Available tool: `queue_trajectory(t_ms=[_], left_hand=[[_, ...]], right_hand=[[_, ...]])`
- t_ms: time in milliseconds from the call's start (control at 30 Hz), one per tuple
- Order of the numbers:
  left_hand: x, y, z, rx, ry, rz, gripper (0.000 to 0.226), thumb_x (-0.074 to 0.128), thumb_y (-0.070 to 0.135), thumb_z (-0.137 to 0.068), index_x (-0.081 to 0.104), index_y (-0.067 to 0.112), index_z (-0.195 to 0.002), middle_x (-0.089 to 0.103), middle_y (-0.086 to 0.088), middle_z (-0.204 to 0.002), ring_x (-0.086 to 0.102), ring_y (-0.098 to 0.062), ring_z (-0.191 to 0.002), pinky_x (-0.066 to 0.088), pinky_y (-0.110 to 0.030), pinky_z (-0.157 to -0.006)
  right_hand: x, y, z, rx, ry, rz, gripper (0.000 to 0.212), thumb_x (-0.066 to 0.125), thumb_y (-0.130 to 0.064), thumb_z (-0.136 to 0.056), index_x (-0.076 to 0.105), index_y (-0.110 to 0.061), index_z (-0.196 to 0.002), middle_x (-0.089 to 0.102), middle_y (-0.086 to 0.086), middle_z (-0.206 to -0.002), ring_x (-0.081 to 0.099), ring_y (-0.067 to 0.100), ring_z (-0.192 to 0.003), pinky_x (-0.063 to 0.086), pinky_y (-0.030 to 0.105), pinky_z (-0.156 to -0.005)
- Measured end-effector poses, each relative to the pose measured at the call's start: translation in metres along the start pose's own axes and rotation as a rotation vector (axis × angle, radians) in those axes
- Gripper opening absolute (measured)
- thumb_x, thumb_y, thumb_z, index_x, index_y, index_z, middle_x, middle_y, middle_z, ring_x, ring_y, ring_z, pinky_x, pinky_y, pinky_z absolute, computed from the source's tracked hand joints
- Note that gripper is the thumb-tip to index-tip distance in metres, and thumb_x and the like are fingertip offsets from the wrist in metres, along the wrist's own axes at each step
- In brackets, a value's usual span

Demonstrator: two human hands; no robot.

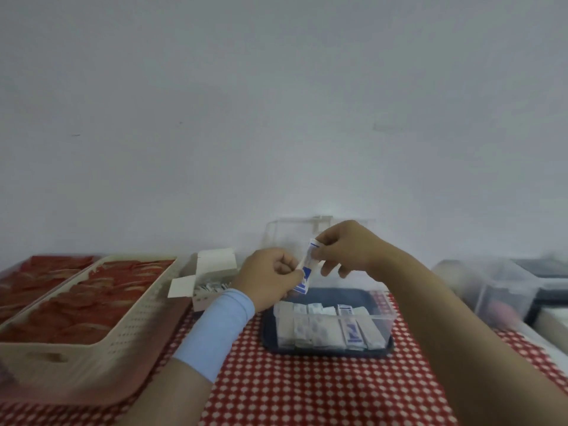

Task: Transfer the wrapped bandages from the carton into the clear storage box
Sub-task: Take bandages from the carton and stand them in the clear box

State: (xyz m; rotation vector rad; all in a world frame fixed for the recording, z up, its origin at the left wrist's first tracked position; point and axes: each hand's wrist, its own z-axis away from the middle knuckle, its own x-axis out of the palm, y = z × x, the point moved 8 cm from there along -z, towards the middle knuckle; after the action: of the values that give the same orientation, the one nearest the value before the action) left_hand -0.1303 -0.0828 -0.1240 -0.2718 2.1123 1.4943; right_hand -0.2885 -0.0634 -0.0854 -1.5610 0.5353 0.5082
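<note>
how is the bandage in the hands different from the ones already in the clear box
The held bandage is in the air, roughly upright, pinched between the left hand and the right hand; the boxed bandages lie down inside the clear storage box. The held bandage is single; the boxed bandages sit side by side in a row. Both have white wrappers with blue print.

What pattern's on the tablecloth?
The tablecloth is a red and white check, clearest in the head view along the bottom edge.
</note>
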Motion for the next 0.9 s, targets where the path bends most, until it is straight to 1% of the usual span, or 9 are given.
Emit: queue_trajectory(t_ms=[100, 200, 333, 400, 567, 667, 733, 833, 900], left_hand=[[0.026, 0.006, -0.010, 0.071, -0.160, -0.322, 0.011, 0.068, 0.035, -0.088, 0.073, 0.025, -0.088, 0.072, 0.009, -0.088, 0.066, -0.008, -0.083, 0.053, -0.025, -0.079], [0.050, 0.004, -0.009, 0.087, -0.391, -0.527, 0.030, 0.055, 0.042, -0.092, 0.073, 0.023, -0.106, 0.071, 0.004, -0.108, 0.064, -0.016, -0.099, 0.051, -0.035, -0.093], [0.075, -0.002, 0.002, 0.109, -0.644, -0.812, 0.048, 0.053, 0.053, -0.083, 0.067, 0.030, -0.122, 0.061, 0.007, -0.130, 0.057, -0.020, -0.116, 0.046, -0.040, -0.101], [0.082, -0.009, 0.006, 0.094, -0.709, -0.906, 0.053, 0.055, 0.054, -0.083, 0.066, 0.025, -0.126, 0.060, 0.004, -0.129, 0.057, -0.022, -0.116, 0.048, -0.042, -0.099], [0.086, -0.022, 0.005, 0.105, -0.728, -0.992, 0.037, 0.053, 0.055, -0.075, 0.068, 0.022, -0.086, 0.066, -0.002, -0.098, 0.063, -0.025, -0.088, 0.057, -0.043, -0.080], [0.089, -0.024, 0.003, 0.136, -0.695, -1.016, 0.034, 0.054, 0.056, -0.079, 0.061, 0.023, -0.072, 0.064, -0.004, -0.091, 0.061, -0.024, -0.082, 0.054, -0.037, -0.073], [0.089, -0.023, 0.003, 0.145, -0.679, -1.010, 0.034, 0.056, 0.055, -0.082, 0.064, 0.023, -0.080, 0.062, -0.005, -0.097, 0.059, -0.024, -0.088, 0.051, -0.037, -0.075], [0.091, -0.018, 0.004, 0.174, -0.672, -0.953, 0.051, 0.056, 0.055, -0.084, 0.064, 0.026, -0.125, 0.054, -0.005, -0.120, 0.053, -0.025, -0.109, 0.050, -0.044, -0.093], [0.097, -0.013, 0.005, 0.198, -0.662, -0.930, 0.057, 0.054, 0.059, -0.080, 0.062, 0.028, -0.127, 0.052, -0.004, -0.123, 0.053, -0.026, -0.110, 0.051, -0.045, -0.094]], right_hand=[[-0.015, 0.020, -0.005, 0.042, 0.006, 0.197, 0.013, 0.064, -0.012, -0.092, 0.074, -0.009, -0.085, 0.076, 0.002, -0.076, 0.071, 0.011, -0.060, 0.043, 0.022, -0.045], [-0.014, 0.044, -0.009, 0.117, -0.081, 0.378, 0.014, 0.063, -0.008, -0.090, 0.072, -0.009, -0.079, 0.076, 0.006, -0.078, 0.072, 0.014, -0.059, 0.040, 0.022, -0.042], [0.008, 0.065, -0.016, 0.172, -0.211, 0.458, 0.010, 0.065, -0.009, -0.087, 0.075, -0.008, -0.090, 0.078, 0.009, -0.085, 0.076, 0.018, -0.068, 0.044, 0.023, -0.048], [0.019, 0.072, -0.020, 0.201, -0.253, 0.473, 0.011, 0.067, -0.008, -0.087, 0.074, -0.007, -0.095, 0.078, 0.010, -0.087, 0.074, 0.017, -0.065, 0.043, 0.022, -0.047], [0.037, 0.084, -0.026, 0.268, -0.318, 0.573, 0.016, 0.068, -0.009, -0.086, 0.074, -0.002, -0.099, 0.073, 0.011, -0.077, 0.058, 0.014, -0.049, 0.041, 0.022, -0.047], [0.044, 0.089, -0.026, 0.296, -0.338, 0.613, 0.019, 0.065, -0.009, -0.090, 0.072, 0.000, -0.105, 0.071, 0.009, -0.078, 0.055, 0.015, -0.053, 0.039, 0.021, -0.046], [0.048, 0.091, -0.026, 0.293, -0.347, 0.663, 0.021, 0.064, -0.012, -0.091, 0.072, 0.001, -0.104, 0.072, 0.011, -0.084, 0.057, 0.018, -0.059, 0.041, 0.022, -0.048], [0.052, 0.093, -0.027, 0.279, -0.326, 0.743, 0.018, 0.066, -0.019, -0.091, 0.070, -0.002, -0.095, 0.069, 0.008, -0.079, 0.055, 0.016, -0.055, 0.047, 0.026, -0.057], [0.054, 0.093, -0.028, 0.262, -0.316, 0.775, 0.015, 0.065, -0.019, -0.091, 0.068, -0.003, -0.092, 0.066, 0.008, -0.074, 0.056, 0.017, -0.057, 0.050, 0.028, -0.066]])
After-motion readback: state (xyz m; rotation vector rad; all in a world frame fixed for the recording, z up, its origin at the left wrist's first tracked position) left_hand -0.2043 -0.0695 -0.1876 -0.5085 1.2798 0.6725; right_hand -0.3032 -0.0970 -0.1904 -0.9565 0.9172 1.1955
